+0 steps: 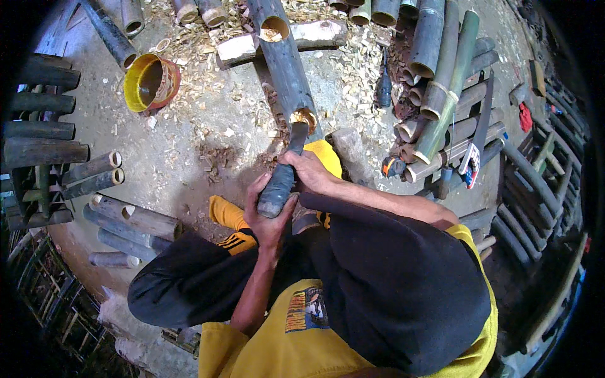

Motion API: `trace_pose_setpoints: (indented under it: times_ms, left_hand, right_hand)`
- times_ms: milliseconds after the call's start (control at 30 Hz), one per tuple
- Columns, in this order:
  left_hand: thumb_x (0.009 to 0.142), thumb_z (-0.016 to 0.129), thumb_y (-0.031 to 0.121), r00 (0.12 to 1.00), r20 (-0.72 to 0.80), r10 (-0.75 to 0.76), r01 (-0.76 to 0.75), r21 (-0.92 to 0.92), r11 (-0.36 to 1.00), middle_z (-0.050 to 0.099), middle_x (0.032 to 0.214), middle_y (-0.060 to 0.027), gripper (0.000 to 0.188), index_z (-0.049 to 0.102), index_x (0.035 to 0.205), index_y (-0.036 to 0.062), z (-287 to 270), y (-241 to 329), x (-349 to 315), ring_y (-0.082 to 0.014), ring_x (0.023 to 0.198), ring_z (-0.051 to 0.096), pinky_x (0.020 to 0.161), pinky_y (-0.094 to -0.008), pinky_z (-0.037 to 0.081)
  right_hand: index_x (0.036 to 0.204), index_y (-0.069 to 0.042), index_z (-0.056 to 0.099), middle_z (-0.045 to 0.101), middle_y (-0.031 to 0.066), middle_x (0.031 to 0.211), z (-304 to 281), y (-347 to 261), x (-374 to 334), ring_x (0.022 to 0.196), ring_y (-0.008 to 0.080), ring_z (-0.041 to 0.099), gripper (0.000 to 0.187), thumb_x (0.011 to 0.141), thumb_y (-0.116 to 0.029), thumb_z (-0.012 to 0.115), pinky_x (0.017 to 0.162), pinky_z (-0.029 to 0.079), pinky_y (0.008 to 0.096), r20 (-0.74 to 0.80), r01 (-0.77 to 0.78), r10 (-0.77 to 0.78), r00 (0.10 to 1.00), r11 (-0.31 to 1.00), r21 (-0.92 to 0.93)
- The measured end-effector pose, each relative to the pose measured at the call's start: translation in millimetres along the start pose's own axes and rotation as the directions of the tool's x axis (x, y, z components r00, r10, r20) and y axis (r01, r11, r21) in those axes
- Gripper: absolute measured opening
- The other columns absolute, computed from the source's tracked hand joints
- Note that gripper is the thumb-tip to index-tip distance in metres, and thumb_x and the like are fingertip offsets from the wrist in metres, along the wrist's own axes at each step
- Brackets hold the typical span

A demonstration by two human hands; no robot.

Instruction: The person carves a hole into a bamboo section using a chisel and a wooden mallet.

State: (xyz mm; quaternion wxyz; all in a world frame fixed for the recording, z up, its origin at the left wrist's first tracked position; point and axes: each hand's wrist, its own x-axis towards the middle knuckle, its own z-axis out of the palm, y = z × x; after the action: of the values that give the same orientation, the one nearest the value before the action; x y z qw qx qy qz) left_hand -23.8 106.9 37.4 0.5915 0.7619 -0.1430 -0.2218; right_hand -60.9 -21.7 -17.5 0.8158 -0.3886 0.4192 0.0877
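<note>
A dark bamboo pole (285, 72) runs away from me, with cut openings near its far part and its near end. In the near opening (305, 118), pale fresh wood shows. The flat metal blade of a chisel (275, 194) meets that opening; its thick handle is wrapped in dark material. My right hand (305, 169) is closed round the front of the handle, close to the blade. Lower down, my left hand (268, 219) cups the butt end of the same handle. The blade's tip is hidden in the opening.
A short log (315, 34) lies crosswise under the pole. Wood chips cover the floor around it. A yellow and red bucket (169, 85) stands to the left. Bamboo lengths (449, 107) pile up at right, with a handsaw (482, 126) and a tape measure (393, 167) nearby.
</note>
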Motion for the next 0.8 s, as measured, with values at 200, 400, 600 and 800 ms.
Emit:
trace_pose_setpoints:
  times_ms: [200, 400, 600, 800]
  left_hand:
    - [0.062, 0.07, 0.002, 0.986, 0.148, 0.074, -0.116, 0.296, 0.948, 0.059, 0.098, -0.0168, 0.045, 0.053, 0.103, 0.0016, -17.6, 9.9, 10.6, -0.0253, 0.093, 0.059, 0.081, -0.0336, 0.046]
    - [0.065, 0.07, 0.007, 0.909, 0.247, -0.335, 0.242, 0.341, 0.908, 0.06, 0.095, -0.0175, 0.044, 0.049, 0.104, 0.0059, -0.2, 40.6, 21.1, -0.0284, 0.088, 0.061, 0.075, -0.0363, 0.047]
    - [0.071, 0.072, 0.022, 0.893, 0.411, -0.185, 0.006, 0.398, 0.917, 0.058, 0.102, -0.0198, 0.06, 0.041, 0.119, 0.0056, 3.2, 17.3, 24.5, -0.0392, 0.094, 0.056, 0.079, -0.0454, 0.043]
    - [0.067, 0.074, 0.018, 0.858, 0.387, -0.337, 0.113, 0.499, 0.859, 0.062, 0.095, -0.0185, 0.057, 0.045, 0.115, 0.0063, 8.5, 29.9, 27.3, -0.0342, 0.087, 0.062, 0.074, -0.039, 0.048]
  right_hand:
    - [0.08, 0.003, 0.056, 0.059, 0.0093, 0.072, 7.3, -7.6, -6.1, 0.067, 0.0172, 0.055, 0.037, 0.077, -0.034, 0.059, 0.06, 0.044, 0.0317, -0.097, 0.097, -0.129, 0.987, 0.953, -0.286]
    - [0.088, 0.008, 0.055, 0.06, 0.0159, 0.077, -2.3, 8.0, 2.3, 0.073, 0.0226, 0.06, 0.052, 0.073, -0.04, 0.065, 0.065, 0.048, 0.0354, -0.221, 0.06, -0.134, 0.966, 0.947, -0.314]
    - [0.096, 0.008, 0.052, 0.06, 0.0177, 0.083, -3.5, -0.2, -8.8, 0.078, 0.0252, 0.06, 0.058, 0.074, -0.044, 0.064, 0.07, 0.047, 0.0358, -0.294, -0.035, -0.059, 0.954, 0.951, -0.306]
    - [0.101, 0.008, 0.05, 0.059, 0.0198, 0.087, -5.4, 0.5, -10.6, 0.081, 0.0285, 0.06, 0.06, 0.074, -0.045, 0.061, 0.072, 0.046, 0.0372, -0.339, -0.061, -0.026, 0.941, 0.968, -0.243]
